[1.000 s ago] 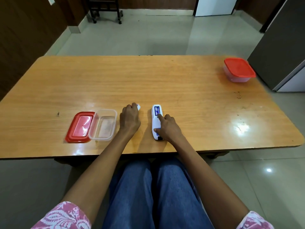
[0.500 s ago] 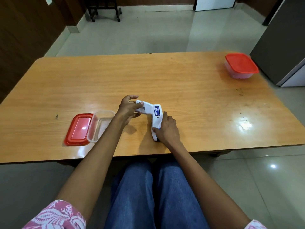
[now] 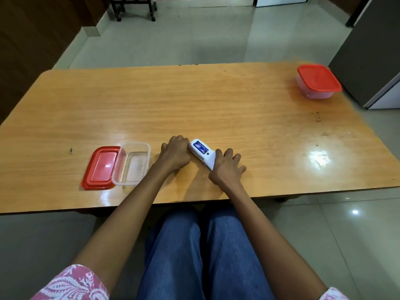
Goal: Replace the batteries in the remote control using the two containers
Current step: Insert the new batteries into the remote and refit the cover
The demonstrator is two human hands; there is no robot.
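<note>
The white remote control lies tilted on the wooden table, back side up. Its battery bay is uncovered and shows blue batteries. My left hand is a closed fist pressed against the remote's far end; the white battery cover it held earlier is hidden inside it. My right hand rests over the remote's near end with fingers spread, holding it. An open clear container stands left of my left hand, its red lid flat beside it. A second container with a red lid on sits far right.
A grey cabinet stands past the table's right end. A wheeled black frame stands on the tiled floor beyond the table. My knees in blue jeans are under the near edge.
The remote has turned from pointing straight away to tilting left. My left hand brought the white cover to the remote's far end and closed into a fist. My right hand slid to the near end.
</note>
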